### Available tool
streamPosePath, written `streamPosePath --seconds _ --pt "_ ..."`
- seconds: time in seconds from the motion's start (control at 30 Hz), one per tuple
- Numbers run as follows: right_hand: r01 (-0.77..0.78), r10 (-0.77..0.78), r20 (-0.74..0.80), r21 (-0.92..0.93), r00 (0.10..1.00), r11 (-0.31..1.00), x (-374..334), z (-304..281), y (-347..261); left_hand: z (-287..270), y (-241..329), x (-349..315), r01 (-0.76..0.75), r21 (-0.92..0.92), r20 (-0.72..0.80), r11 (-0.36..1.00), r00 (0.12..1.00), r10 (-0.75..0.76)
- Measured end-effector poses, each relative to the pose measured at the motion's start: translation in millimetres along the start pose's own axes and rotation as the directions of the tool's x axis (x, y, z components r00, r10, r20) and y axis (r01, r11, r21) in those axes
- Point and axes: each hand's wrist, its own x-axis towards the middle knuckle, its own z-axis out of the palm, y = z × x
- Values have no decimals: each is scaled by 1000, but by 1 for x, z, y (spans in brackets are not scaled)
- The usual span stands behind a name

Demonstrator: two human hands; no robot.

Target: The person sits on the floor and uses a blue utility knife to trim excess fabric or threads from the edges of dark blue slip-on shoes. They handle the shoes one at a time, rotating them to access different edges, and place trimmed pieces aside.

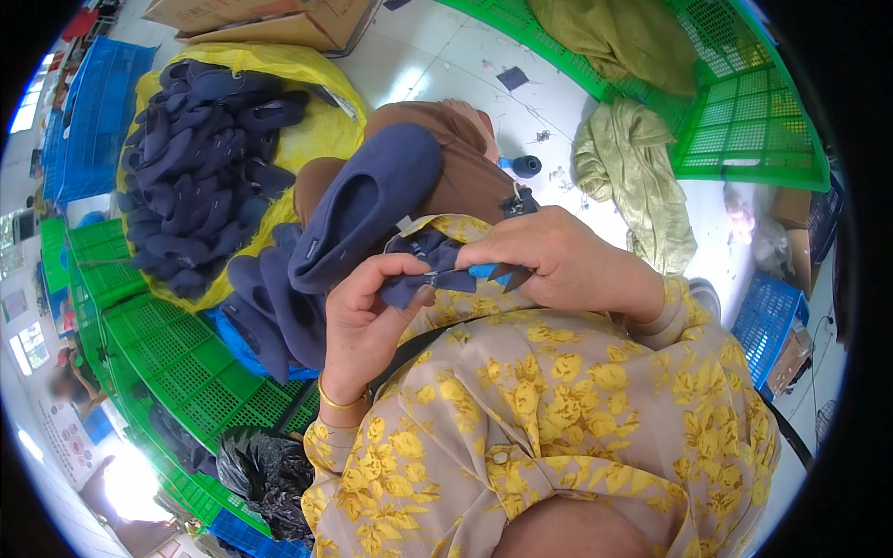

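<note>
Left hand: I see the left hand (363, 316) pinching a small navy fabric piece (405, 290) between thumb and fingers; gold bangle (342, 400) on wrist.
Right hand: right hand (563, 260) grips a blue tool (482, 271) with dark pointed tips, right beside the fabric; I can't confirm contact.
Lap: navy slipper (395, 177) lies tilted across brown trousers (456, 158).
Left side: yellow sack (326, 135) full of navy slippers (195, 177); green crates (181, 358) nearby.
Right side: pale green cloth (633, 177) beside green basket (735, 130).
Floor: dark thread spool (527, 166).

red lettering (212, 14) on a cardboard box (288, 30), tiny illegible label (342, 253) on a navy slipper (395, 172)
</note>
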Motion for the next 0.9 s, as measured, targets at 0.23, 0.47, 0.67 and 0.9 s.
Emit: streamPosePath --seconds 0.23,0.47,0.67,0.9 --pt "28 -27 62 -16 998 999 2 -3 2 -2 -2 -1 24 5 16 1000 1000 -24" --pt "-37 26 58 204 998 978 2 4 9 -1 0 -2 78 -105 14 991 997 -77" --pt "-138 124 68 268 990 954 -4 16 12 3 -1 -6 159 -211 21 964 987 -158" --pt "-139 112 101 320 989 937 -10 19 16 4 -6 -12 221 -283 74 933 975 -208"
